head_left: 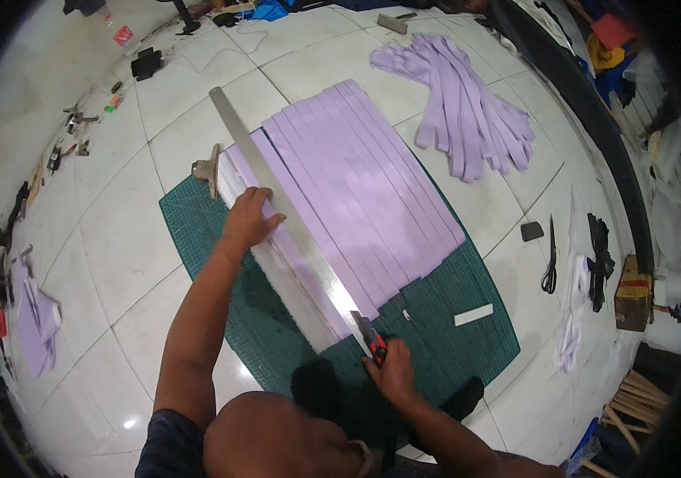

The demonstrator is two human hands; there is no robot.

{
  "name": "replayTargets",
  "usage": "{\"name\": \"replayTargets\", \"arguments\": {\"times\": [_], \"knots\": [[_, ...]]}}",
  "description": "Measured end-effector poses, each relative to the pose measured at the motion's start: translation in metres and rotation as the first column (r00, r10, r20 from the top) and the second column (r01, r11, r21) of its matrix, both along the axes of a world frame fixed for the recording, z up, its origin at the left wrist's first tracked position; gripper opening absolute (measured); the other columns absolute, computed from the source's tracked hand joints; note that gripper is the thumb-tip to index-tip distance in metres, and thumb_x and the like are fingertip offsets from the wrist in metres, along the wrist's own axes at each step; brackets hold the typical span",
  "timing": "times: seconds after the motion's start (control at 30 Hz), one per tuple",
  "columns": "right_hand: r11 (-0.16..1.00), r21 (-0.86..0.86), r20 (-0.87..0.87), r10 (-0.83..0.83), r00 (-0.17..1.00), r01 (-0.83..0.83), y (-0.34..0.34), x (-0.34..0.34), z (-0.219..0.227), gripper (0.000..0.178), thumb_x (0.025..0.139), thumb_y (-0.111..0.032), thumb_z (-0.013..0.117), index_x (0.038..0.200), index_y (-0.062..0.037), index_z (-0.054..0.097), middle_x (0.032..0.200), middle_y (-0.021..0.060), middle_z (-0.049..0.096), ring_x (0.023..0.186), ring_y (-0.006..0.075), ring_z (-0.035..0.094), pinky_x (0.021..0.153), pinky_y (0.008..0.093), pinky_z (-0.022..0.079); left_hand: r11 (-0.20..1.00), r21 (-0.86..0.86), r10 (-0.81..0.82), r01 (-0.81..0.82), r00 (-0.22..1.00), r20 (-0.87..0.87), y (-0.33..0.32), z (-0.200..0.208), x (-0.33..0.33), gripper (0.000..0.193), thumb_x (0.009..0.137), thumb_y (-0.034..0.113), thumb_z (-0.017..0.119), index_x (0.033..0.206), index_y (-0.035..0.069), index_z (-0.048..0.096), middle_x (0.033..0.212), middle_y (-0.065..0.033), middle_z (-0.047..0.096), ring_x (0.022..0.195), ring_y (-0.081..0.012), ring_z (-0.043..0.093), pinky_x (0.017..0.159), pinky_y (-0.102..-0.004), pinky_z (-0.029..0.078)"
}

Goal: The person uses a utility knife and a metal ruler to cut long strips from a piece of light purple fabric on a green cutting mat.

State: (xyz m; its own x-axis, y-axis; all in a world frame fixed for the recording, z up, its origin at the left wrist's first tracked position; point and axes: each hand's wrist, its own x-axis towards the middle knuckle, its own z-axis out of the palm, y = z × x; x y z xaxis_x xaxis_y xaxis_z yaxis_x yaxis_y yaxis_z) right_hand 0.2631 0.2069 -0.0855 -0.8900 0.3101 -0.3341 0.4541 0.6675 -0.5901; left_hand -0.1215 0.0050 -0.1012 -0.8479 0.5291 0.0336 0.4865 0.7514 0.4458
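Note:
A long steel ruler (305, 235) lies lengthwise over lilac fabric (364, 175), which is cut into several long parallel strips. With fingers and thumb apart, my left hand (251, 217) presses on the ruler's left edge and the fabric beside it. My right hand (392, 370) grips a red and black utility knife (372, 341) at the near end of the ruler. The knife's tip is beside the ruler's edge; its exact contact with the cloth is unclear. Under the fabric is a green cutting mat (456, 362). A metal clip (207, 170) sits at the fabric's far left edge, above a white fluffy strip (289, 299).
A white rectangular piece (473, 315) lies on the mat's right side. Beyond, on the tiled floor, rests a heap of lilac strips (468, 107). Black scissors (550, 259) and a dark block (532, 232) lie at right. Lilac scraps (34, 319) are at far left.

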Motion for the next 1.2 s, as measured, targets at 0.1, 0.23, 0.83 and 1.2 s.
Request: {"name": "replayTargets", "arguments": {"times": [0.1,0.23,0.83,1.2], "knots": [[0.999,-0.018,0.026,-0.030,0.999,0.031,-0.001,-0.001,-0.001,0.050,0.080,-0.021,0.079,0.112,0.0040,0.049,0.108,0.0233,0.051,0.103,0.0423,0.053,0.087,0.0490,0.045,0.999,-0.046,-0.009,0.011,0.999,0.039,-0.003,0.006,0.000,0.064,0.073,0.035,0.083,0.125,0.007,0.057,0.122,-0.0139,0.058,0.114,-0.0347,0.056,0.095,-0.0428,0.050],[0.987,-0.091,0.029,-0.132,0.991,0.134,-0.001,-0.008,0.005,0.044,0.081,-0.020,0.078,0.105,0.0030,0.049,0.103,0.0230,0.052,0.098,0.0411,0.053,0.083,0.0489,0.045,0.998,-0.034,-0.048,0.049,0.998,0.040,-0.001,0.016,0.001,0.073,0.070,0.038,0.085,0.129,0.007,0.056,0.126,-0.0139,0.056,0.117,-0.0344,0.055,0.096,-0.0430,0.049],[0.727,0.219,-0.334,-0.571,0.750,0.651,0.192,0.001,-0.012,0.035,0.092,-0.029,0.068,0.104,0.0032,0.060,0.082,0.0185,0.061,0.074,0.0338,0.061,0.069,0.0443,0.047,0.990,-0.131,-0.043,0.050,0.997,0.058,0.013,0.000,0.007,0.114,0.057,0.053,0.089,0.142,-0.005,0.041,0.145,-0.0290,0.037,0.134,-0.0437,0.040,0.112,-0.0444,0.037],[0.585,-0.205,-0.127,-0.811,0.571,0.785,0.202,0.039,-0.030,0.040,0.090,-0.025,0.072,0.116,0.0010,0.056,0.097,0.0102,0.064,0.077,0.0200,0.064,0.065,0.0328,0.051,0.985,-0.161,-0.049,0.061,0.996,0.076,0.013,-0.002,0.007,0.122,0.054,0.048,0.091,0.146,-0.006,0.031,0.150,-0.0344,0.029,0.141,-0.0452,0.030,0.116,-0.0449,0.030]]}}
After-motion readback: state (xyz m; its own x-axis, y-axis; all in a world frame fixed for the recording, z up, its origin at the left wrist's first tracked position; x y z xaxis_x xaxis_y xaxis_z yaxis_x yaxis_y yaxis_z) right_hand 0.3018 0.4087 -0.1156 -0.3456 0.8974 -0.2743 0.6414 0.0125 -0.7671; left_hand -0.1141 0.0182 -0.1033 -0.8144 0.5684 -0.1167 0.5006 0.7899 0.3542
